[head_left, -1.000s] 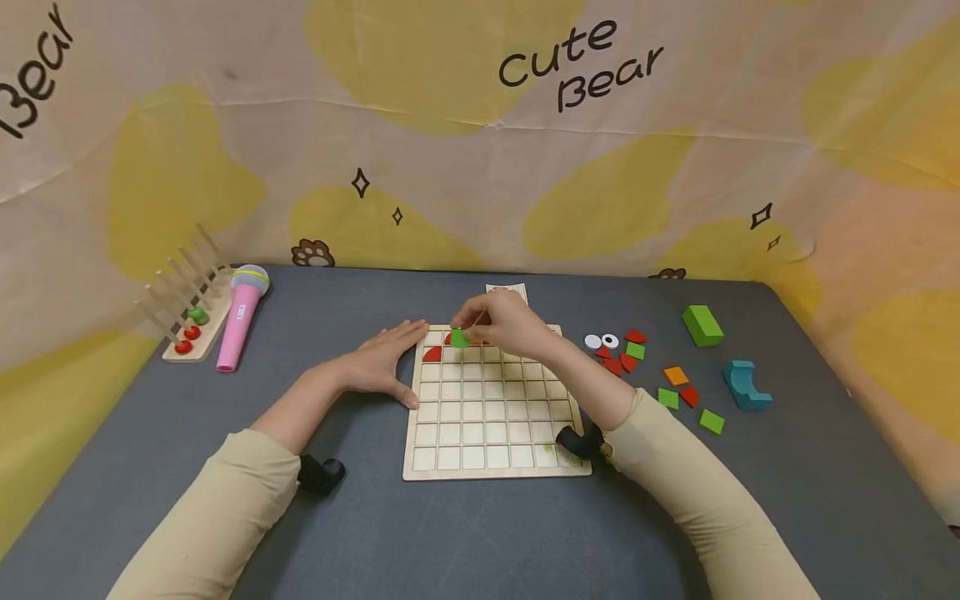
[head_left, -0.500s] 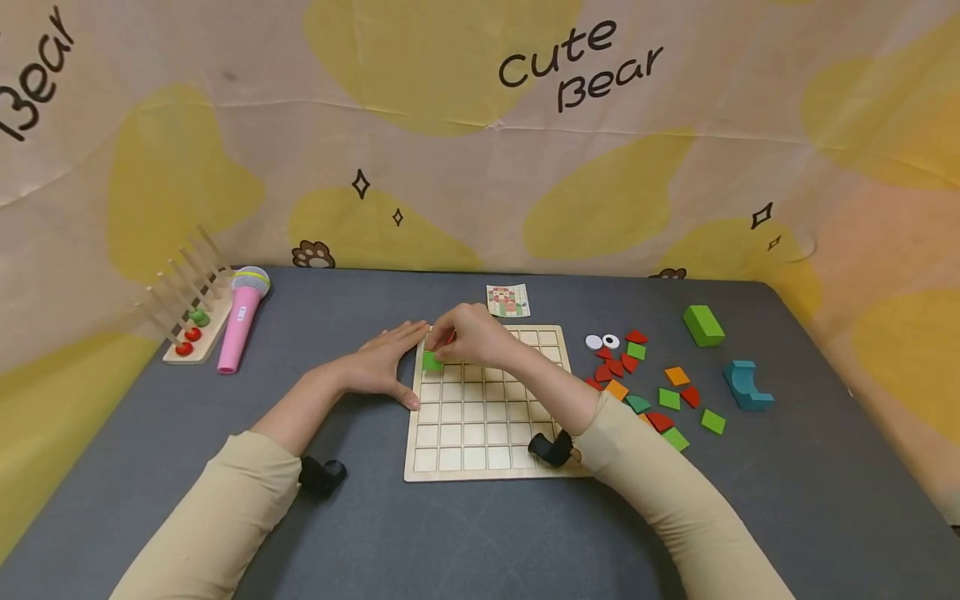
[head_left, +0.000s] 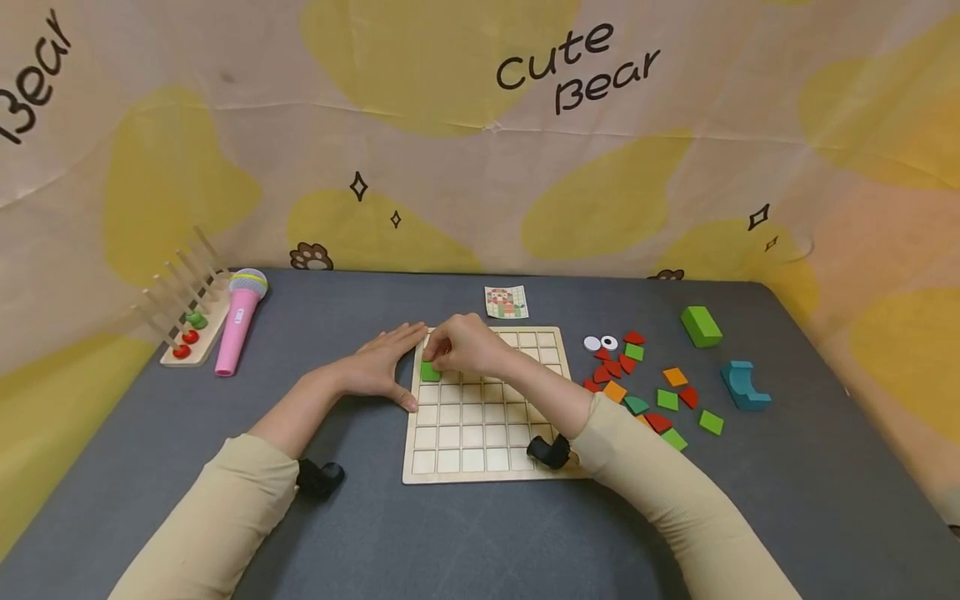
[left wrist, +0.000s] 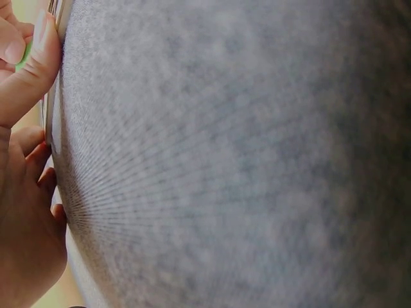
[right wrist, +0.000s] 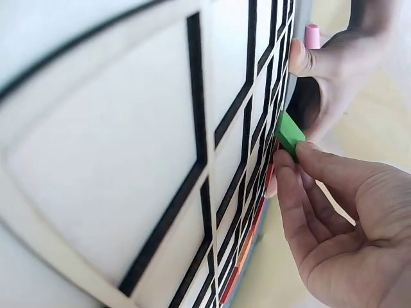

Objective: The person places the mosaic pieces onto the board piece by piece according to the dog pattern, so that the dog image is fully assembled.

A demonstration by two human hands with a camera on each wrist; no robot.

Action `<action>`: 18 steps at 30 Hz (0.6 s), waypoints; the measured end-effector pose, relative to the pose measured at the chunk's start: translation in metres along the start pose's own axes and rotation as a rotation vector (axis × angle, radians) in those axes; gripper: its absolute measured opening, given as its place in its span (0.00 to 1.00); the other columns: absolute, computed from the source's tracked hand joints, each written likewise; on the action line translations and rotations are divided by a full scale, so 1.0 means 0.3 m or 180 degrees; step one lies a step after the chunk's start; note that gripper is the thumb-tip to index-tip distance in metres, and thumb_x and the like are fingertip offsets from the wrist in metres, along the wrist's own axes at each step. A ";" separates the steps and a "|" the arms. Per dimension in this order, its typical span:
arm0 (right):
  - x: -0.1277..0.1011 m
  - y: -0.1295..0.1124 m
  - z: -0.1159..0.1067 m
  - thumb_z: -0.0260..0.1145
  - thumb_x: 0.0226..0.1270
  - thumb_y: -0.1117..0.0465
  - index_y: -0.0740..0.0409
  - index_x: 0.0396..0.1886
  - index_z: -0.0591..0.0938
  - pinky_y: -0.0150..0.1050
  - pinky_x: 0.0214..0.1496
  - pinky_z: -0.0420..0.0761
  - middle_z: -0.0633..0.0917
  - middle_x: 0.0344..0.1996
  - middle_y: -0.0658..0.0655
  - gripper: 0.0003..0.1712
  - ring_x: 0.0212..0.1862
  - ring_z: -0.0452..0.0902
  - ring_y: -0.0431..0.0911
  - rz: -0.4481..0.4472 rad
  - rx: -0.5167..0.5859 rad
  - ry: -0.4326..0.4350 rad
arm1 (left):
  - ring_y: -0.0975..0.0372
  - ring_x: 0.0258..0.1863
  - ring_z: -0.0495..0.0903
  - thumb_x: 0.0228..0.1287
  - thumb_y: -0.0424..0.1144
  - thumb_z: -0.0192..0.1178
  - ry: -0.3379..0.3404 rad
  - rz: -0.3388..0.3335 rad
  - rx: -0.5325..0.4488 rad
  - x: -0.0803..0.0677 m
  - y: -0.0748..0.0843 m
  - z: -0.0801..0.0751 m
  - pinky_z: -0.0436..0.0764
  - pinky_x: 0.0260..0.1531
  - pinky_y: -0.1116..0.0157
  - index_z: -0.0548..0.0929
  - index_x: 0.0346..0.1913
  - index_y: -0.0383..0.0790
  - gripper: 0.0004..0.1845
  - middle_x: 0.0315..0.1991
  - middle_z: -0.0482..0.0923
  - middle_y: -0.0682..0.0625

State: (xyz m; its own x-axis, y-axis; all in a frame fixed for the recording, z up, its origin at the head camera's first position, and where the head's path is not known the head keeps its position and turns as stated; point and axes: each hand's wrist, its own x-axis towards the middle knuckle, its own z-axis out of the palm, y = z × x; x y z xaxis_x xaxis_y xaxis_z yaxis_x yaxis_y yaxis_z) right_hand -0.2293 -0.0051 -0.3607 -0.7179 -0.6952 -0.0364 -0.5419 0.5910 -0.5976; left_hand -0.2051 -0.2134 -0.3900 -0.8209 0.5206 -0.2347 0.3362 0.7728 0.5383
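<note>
On the grey surface [head_left: 465, 533], a pink toy microphone [head_left: 238, 323] lies far left beside a wooden peg rack [head_left: 187, 321]. Next, the left hand [head_left: 378, 367] lies flat, fingers straight, against the left edge of the square wooden grid board [head_left: 487, 433]. The right hand [head_left: 468, 346] pinches a small green square tile [head_left: 430, 372] over the board's left column, near its far corner. Loose red, green and orange tiles [head_left: 652, 383] sit well to the right.

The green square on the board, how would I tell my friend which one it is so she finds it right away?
Find the pale wooden grid board in the middle of the grey table. Go to its far left corner, where the right hand pinches the green square over a cell in the left column. The other green squares lie loose on the table, right of the board.
</note>
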 end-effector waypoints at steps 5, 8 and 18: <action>0.000 -0.001 0.008 0.73 0.58 0.65 0.52 0.34 0.90 0.26 0.37 0.78 0.91 0.30 0.49 0.05 0.32 0.82 0.35 -0.0058 -0.0116 0.0026 | 0.43 0.81 0.37 0.44 0.58 0.77 -0.0005 0.0015 -0.0003 0.001 0.000 0.004 0.41 0.77 0.38 0.45 0.79 0.37 0.67 0.81 0.40 0.40; 0.000 -0.003 0.014 0.73 0.59 0.66 0.52 0.34 0.90 0.27 0.38 0.78 0.90 0.29 0.49 0.05 0.32 0.81 0.35 -0.0099 -0.0212 0.0030 | 0.42 0.81 0.37 0.44 0.58 0.77 -0.0005 0.0017 0.0000 -0.001 0.001 0.003 0.41 0.77 0.38 0.45 0.80 0.37 0.67 0.81 0.40 0.40; -0.002 -0.006 0.023 0.73 0.59 0.64 0.52 0.35 0.91 0.33 0.45 0.82 0.91 0.32 0.49 0.05 0.38 0.85 0.40 -0.0035 -0.0359 0.0035 | 0.43 0.81 0.37 0.44 0.58 0.77 -0.0004 0.0013 0.0005 0.004 -0.001 0.004 0.41 0.77 0.37 0.45 0.80 0.37 0.68 0.82 0.40 0.40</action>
State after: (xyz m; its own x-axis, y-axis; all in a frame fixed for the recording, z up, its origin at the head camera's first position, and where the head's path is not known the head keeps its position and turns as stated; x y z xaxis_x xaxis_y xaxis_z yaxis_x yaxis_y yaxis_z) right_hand -0.2250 -0.0087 -0.3652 -0.7161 -0.6977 -0.0211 -0.5951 0.6260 -0.5039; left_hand -0.2056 -0.2127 -0.3916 -0.8190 0.5241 -0.2335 0.3401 0.7713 0.5380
